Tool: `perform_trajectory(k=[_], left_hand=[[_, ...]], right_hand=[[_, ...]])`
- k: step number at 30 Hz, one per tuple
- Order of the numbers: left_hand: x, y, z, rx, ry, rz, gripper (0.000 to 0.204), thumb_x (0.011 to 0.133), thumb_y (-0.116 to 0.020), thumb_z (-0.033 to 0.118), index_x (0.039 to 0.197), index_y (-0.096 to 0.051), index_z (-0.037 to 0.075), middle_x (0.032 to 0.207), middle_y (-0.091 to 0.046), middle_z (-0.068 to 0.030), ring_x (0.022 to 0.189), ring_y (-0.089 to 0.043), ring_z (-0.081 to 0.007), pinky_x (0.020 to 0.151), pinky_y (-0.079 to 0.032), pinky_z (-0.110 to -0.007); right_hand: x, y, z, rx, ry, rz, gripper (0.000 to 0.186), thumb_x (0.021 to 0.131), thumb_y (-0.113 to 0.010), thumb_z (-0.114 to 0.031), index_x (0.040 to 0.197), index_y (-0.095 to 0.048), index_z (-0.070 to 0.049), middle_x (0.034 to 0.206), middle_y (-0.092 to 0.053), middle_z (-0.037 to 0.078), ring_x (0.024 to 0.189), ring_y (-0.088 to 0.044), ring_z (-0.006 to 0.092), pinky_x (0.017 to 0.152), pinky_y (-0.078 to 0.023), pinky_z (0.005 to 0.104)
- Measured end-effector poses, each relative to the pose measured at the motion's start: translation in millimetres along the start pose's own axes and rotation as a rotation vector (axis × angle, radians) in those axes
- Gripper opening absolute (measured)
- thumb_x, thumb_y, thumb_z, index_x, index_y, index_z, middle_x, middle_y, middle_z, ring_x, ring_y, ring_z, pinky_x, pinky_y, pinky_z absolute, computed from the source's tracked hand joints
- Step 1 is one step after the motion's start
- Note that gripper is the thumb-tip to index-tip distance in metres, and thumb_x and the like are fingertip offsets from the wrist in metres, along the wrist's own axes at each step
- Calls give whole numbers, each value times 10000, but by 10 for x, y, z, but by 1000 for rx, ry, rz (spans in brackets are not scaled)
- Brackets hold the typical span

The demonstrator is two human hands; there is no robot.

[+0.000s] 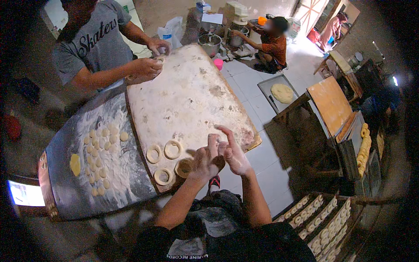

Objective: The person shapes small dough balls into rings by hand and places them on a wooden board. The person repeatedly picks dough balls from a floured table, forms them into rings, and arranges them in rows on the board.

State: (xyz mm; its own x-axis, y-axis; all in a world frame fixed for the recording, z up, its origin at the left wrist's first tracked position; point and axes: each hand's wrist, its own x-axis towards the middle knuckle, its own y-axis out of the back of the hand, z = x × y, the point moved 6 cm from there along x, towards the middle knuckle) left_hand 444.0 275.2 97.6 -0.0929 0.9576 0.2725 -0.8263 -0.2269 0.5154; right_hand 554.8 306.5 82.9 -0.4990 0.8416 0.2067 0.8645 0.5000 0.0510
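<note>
My left hand (207,160) and my right hand (237,158) meet over the near right corner of a flour-dusted wooden board (187,100). Flour whitens the fingers of both. On the right, the index finger stretches out and stands apart from the thumb; the left one has a finger pointing up. Between them I can make out no dough, though the overlap hides part of the fingers. Several dough rings (173,156) lie on the board just left of my left hand, the closest almost touching it.
Across the board a person in grey handles a piece of dough (160,60). Small dough discs (101,172) lie on a floured dark table (65,196) at left. A tray (265,87) with dough sits on the floor. Dough rings fill trays (325,222) at lower right. Another person crouches beside pots.
</note>
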Motion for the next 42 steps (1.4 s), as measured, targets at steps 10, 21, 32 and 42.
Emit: perform_trajectory(k=[10,21,32,42], left_hand=[[525,-417,-38,15,302,-161,412,1041,-441,329,1303,-338,29,1071,-597,-375,819,-656,-517,722,-504,-624],[433,-332,-258,603,74,-285,459,912,-607,267,1301,-487,56,1138,-592,-243,1058,-611,-413,886,-489,-532],[-793,1688,-1170,142,299,263,496,853,-646,164,1308,-499,34,1111,-618,-280,1043,-604,-478,884,-483,-552],[-2076,3176,-2581,132,803,404,406,953,-571,244,1257,-537,-24,1211,-623,-298,1057,-642,-452,921,-506,-522]], right_hand=[[165,625,431,-213,-385,330,747,988,-406,-643,1439,-299,-58,1124,-626,194,960,-641,313,852,-499,417],[68,649,314,-1087,-346,181,877,790,-778,-374,1493,-319,-119,1182,-617,201,1116,-593,366,1008,-386,537],[738,-1645,68,-511,-161,-321,357,913,-650,-226,1229,-609,-65,957,-693,182,852,-684,317,793,-534,396],[1636,-4668,709,-984,193,-559,351,879,-671,-307,989,-613,21,904,-699,251,850,-679,438,763,-540,515]])
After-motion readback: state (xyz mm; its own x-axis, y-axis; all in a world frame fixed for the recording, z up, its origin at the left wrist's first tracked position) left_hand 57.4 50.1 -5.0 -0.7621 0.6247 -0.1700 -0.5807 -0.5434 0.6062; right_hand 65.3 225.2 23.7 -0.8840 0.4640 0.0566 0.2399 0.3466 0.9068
